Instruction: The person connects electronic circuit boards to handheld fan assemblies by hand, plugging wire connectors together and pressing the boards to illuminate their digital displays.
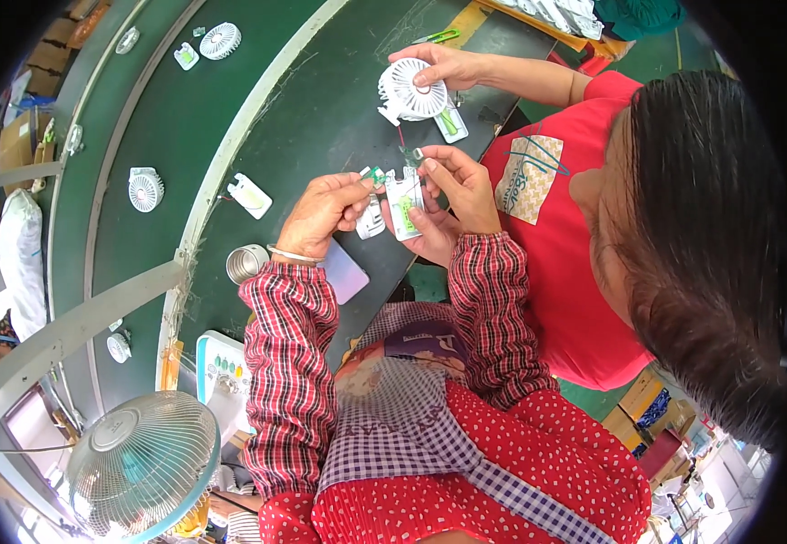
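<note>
Between thumb and forefinger, my left hand (325, 210) pinches a small green circuit board (372, 174). A white ribbed plastic part (371, 220) is right below those fingers; whether they touch it, I cannot tell. My right hand (466, 189) is closed on a small light-and-dark part (415, 156) at its fingertips, too small to name. Between my hands is a white handle housing (404, 207) with a green label inside, gripped by another hand (434, 238), seemingly the co-worker's, its wrist hidden behind my sleeve. A co-worker's hand (439, 68) holds a white fan head (413, 89), a red wire hanging from it.
By my left wrist are a metal cup (246, 263) and a flat lilac object (346, 270). White housings (251, 196) and fan heads (146, 189) lie on the green table (298, 118). A large caged fan (144, 462) stands lower left. The co-worker leans in from the right.
</note>
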`<state>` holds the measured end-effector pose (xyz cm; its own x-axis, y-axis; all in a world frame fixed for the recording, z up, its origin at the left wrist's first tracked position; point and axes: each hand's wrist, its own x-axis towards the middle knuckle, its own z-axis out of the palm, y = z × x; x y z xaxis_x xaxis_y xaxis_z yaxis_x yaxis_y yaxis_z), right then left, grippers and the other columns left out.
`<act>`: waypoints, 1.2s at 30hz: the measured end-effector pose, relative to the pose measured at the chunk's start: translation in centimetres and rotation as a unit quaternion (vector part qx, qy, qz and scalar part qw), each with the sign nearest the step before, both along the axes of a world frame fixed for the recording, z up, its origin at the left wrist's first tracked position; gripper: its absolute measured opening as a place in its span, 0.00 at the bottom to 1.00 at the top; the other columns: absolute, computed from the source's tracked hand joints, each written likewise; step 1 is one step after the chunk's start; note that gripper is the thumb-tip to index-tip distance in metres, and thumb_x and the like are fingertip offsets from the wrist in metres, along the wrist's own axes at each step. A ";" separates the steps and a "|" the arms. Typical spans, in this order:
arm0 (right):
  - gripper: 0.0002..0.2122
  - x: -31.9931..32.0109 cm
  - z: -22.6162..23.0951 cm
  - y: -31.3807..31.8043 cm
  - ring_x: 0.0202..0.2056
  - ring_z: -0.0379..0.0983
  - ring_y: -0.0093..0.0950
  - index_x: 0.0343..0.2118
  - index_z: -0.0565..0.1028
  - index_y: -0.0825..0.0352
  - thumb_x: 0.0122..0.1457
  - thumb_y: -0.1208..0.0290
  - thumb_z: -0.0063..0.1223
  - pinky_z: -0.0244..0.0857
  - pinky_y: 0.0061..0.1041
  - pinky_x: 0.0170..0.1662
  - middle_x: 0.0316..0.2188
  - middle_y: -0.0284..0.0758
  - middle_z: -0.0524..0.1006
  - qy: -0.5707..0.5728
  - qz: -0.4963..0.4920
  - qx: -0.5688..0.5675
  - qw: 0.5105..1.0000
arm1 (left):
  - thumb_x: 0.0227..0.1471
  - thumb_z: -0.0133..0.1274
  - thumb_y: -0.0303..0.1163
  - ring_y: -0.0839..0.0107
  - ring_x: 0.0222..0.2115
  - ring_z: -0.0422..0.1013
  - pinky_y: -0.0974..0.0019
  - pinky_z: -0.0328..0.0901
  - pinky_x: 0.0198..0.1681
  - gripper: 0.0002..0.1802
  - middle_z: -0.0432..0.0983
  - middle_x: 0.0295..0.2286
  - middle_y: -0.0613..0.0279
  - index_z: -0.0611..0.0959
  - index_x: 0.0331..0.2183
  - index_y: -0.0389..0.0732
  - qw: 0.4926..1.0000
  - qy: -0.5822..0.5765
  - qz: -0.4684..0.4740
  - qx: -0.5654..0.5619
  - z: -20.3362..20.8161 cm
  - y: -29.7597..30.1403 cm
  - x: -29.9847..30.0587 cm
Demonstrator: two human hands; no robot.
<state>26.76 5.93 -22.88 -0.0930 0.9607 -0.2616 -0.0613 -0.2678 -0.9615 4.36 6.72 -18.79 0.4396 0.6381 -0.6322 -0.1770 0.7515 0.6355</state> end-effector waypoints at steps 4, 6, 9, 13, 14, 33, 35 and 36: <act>0.10 -0.4 0.8 -0.6 0.27 0.67 0.14 0.43 0.73 0.72 0.59 0.74 0.49 0.63 0.13 0.31 0.31 0.32 0.77 0.010 -0.018 0.020 1.000 | 0.56 0.49 0.32 0.86 0.17 0.54 0.81 0.49 0.18 0.08 0.63 0.18 0.74 0.75 0.29 0.36 1.000 0.013 0.018 0.014 0.1 -0.1 0.1; 0.10 -0.8 2.1 -1.2 0.27 0.68 0.14 0.42 0.73 0.71 0.59 0.74 0.49 0.64 0.15 0.31 0.32 0.31 0.77 -0.115 -0.082 0.058 0.988 | 0.55 0.49 0.30 0.86 0.17 0.56 0.80 0.49 0.18 0.09 0.63 0.18 0.73 0.77 0.31 0.32 0.999 -0.008 0.029 0.009 0.3 -0.1 0.4; 0.07 -1.6 5.2 -1.6 0.27 0.71 0.22 0.37 0.75 0.71 0.55 0.78 0.49 0.64 0.19 0.31 0.31 0.37 0.74 -0.322 -0.014 0.282 0.904 | 0.55 0.49 0.30 0.85 0.18 0.58 0.81 0.52 0.19 0.10 0.66 0.19 0.71 0.77 0.33 0.32 0.999 -0.024 0.031 0.002 0.1 -0.1 0.4; 0.12 -2.5 5.0 -2.5 0.30 0.72 0.33 0.39 0.75 0.68 0.52 0.84 0.49 0.66 0.25 0.32 0.32 0.40 0.69 -0.237 0.026 0.272 0.932 | 0.56 0.48 0.29 0.85 0.18 0.61 0.81 0.56 0.20 0.08 0.69 0.21 0.69 0.76 0.32 0.33 0.998 -0.040 0.047 -0.004 0.2 0.0 0.4; 0.12 -2.7 5.1 -2.6 0.30 0.72 0.33 0.39 0.75 0.68 0.52 0.84 0.49 0.66 0.25 0.32 0.32 0.40 0.69 -0.237 0.024 0.272 0.932 | 0.56 0.48 0.29 0.85 0.18 0.61 0.81 0.56 0.20 0.08 0.69 0.21 0.69 0.76 0.32 0.33 0.998 -0.040 0.046 -0.003 0.2 0.0 0.5; 0.08 -0.5 3.0 -1.1 0.31 0.70 0.37 0.31 0.73 0.73 0.46 0.82 0.56 0.65 0.29 0.32 0.34 0.41 0.71 -0.401 -0.035 0.357 0.843 | 0.56 0.47 0.28 0.86 0.17 0.59 0.82 0.54 0.18 0.09 0.68 0.19 0.71 0.77 0.33 0.32 0.998 0.010 0.066 0.000 -0.3 0.1 2.0; 0.12 -0.3 4.2 -1.1 0.26 0.72 0.30 0.34 0.75 0.74 0.44 0.80 0.59 0.67 0.25 0.27 0.29 0.39 0.73 -0.466 -0.042 0.329 0.820 | 0.55 0.46 0.28 0.86 0.17 0.59 0.82 0.53 0.17 0.09 0.68 0.19 0.71 0.77 0.34 0.31 0.997 -0.008 0.078 -0.023 -0.4 0.0 2.0; 0.12 0.0 2.9 -1.1 0.27 0.73 0.31 0.36 0.75 0.72 0.46 0.80 0.57 0.67 0.25 0.30 0.29 0.39 0.73 -0.359 -0.073 0.255 0.895 | 0.55 0.46 0.28 0.86 0.17 0.59 0.82 0.53 0.17 0.09 0.68 0.19 0.71 0.77 0.34 0.31 0.997 -0.009 0.077 -0.024 -0.5 -0.1 2.1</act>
